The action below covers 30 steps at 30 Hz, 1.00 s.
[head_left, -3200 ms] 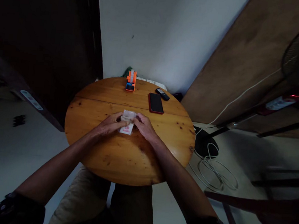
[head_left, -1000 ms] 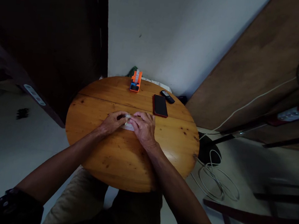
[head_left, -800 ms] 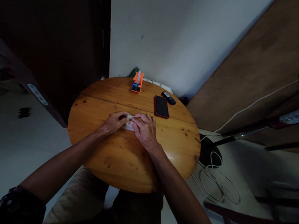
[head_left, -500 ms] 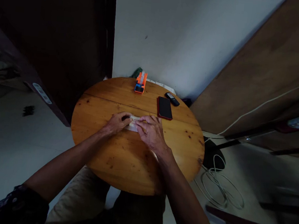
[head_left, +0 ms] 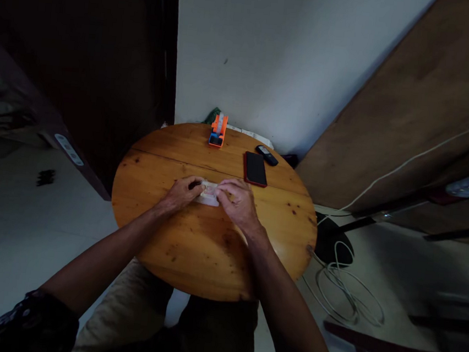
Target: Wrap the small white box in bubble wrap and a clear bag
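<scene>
White and small, a flat packet [head_left: 208, 200] is lying crosswise near the middle of the round wooden table [head_left: 210, 251], its two ends being held by a pair of bare hands. The left hand [head_left: 183, 193] is gripping the packet's left end, its thumb and fingertips closing narrowly on it. The right hand [head_left: 238, 201] is pinching the right end, the thumb and fingers pressing close together, while the back of the hand is facing up. Pinkish marks are showing on the packet between the fingertips, but they are too small to read. Beyond the right hand, a dark-screened phone [head_left: 255, 168] with a red edge is resting flat on the wood, and a black handset [head_left: 267, 155] is lying just beside its far end. Near the table's far edge, an orange and blue tape dispenser [head_left: 218, 130] is standing well apart from the hands, with a pale roll sitting in it. On the floor to the right of the table, a pale cable [head_left: 342, 286] is lying in loose loops, near a round black base [head_left: 331, 243].
</scene>
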### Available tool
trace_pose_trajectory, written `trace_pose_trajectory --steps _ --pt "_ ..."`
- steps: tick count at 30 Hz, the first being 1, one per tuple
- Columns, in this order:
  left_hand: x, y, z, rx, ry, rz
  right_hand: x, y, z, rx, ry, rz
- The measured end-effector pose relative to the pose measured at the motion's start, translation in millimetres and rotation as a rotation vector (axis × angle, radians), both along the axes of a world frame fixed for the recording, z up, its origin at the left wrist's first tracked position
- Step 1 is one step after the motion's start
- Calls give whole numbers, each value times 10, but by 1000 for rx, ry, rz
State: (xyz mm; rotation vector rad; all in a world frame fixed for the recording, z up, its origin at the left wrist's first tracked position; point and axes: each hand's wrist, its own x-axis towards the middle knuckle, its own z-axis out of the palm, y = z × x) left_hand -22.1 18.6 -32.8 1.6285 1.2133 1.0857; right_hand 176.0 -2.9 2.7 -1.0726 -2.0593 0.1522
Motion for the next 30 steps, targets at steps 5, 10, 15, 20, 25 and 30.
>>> trace_pose_trajectory --steps 5,10,15,20,25,30 --pt "-6 0 7 15 24 2 66 23 2 -28 40 2" --pt "6 -1 21 59 44 -6 -26 -50 10 -30 -232 15" --pt "19 15 12 92 76 36 -99 -75 43 39 -308 38" --pt "10 34 -10 48 10 63 -8 -106 266 22 130 58" --pt "5 62 -63 -4 -95 61 361 -568 605 107 337 -87" --pt "28 127 -125 -64 -232 81 653 -1335 389 59 467 -365"
